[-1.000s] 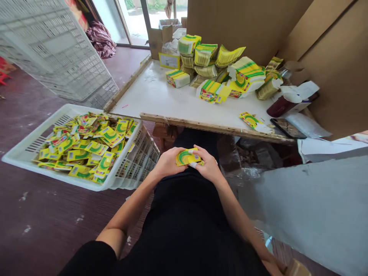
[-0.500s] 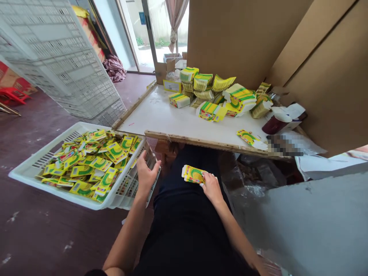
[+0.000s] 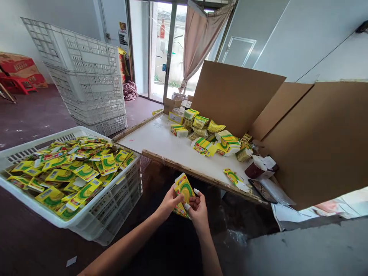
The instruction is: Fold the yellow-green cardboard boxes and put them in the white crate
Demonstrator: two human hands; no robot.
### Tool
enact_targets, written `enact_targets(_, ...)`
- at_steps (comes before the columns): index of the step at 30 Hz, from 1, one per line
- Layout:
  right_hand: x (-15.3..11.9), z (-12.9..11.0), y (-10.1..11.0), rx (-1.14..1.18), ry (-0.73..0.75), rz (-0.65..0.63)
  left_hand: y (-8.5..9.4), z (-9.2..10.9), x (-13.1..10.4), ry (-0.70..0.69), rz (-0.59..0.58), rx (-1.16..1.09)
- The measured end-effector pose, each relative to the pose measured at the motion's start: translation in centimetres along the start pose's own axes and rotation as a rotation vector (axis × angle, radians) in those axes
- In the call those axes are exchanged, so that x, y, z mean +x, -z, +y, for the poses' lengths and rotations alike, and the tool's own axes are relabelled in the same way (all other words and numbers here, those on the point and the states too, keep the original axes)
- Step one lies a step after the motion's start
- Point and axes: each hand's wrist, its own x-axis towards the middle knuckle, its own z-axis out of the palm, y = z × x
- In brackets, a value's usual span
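Pinching flat yellow-green cardboard carton [image 3: 184, 188] in left hand [image 3: 169, 201], with right hand [image 3: 199, 211] half-curled, hold unclear, near white plastic crate [image 3: 115, 195] and wood-edged surface [image 3: 158, 145].

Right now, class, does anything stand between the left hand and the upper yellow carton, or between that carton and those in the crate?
Nothing visible separates the left hand from the upper yellow carton: they touch. The crate rim stands between that carton and the cartons inside.

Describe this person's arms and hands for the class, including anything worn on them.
Both forearms are bare, no sleeves in view. Neither hand is gloved. The right hand wears white covers on two fingertips; none shows on the left hand.
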Motion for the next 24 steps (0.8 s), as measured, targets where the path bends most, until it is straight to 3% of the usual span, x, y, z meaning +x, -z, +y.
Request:
enact_targets(2, -0.6, -1.1, -0.8, 0.040, -0.002, -0.068, -1.8, 0.6, 0.0, 0.000, 0.026, -0.170)
enact_targets(5, -1.7, -2.2, -1.6, 0.067, 0.004, -0.143, -3.3, 1.6, 0.2, -0.002, 0.159, -0.292)
enact_targets(10, -2.8, -2.9, -2.3, -0.006, -0.049, -0.234, -2.9, 1.7, 0.5, -0.015, 0.376, -0.144)
enact_targets(12, -2.7, -2.7, -2.4, 0.016, -0.070, -0.223, -2.6, 1.5, 0.3, 0.044, 0.353, -0.036)
enact_targets(14, -2.4, -2.6, -2.1, 0.050, -0.081, -0.200, -2.3, 1.5, 0.0, 0.105, 0.257, 0.014)
enact_targets(18, -2.1, -2.5, -1.2, 0.035, -0.060, -0.138, -2.1, 1.7, -0.4, 0.031, 0.084, 0.089)
enact_targets(20, -2.2, -2.5, -1.1, -0.010, -0.043, -0.126, -1.9, 1.8, -0.4, -0.034, 0.097, 0.169)
enact_targets(24, -2.8, -2.5, -2.2, -0.023, -0.002, -0.198, -1.6, 2.0, -0.2, -0.134, 0.254, 0.243)
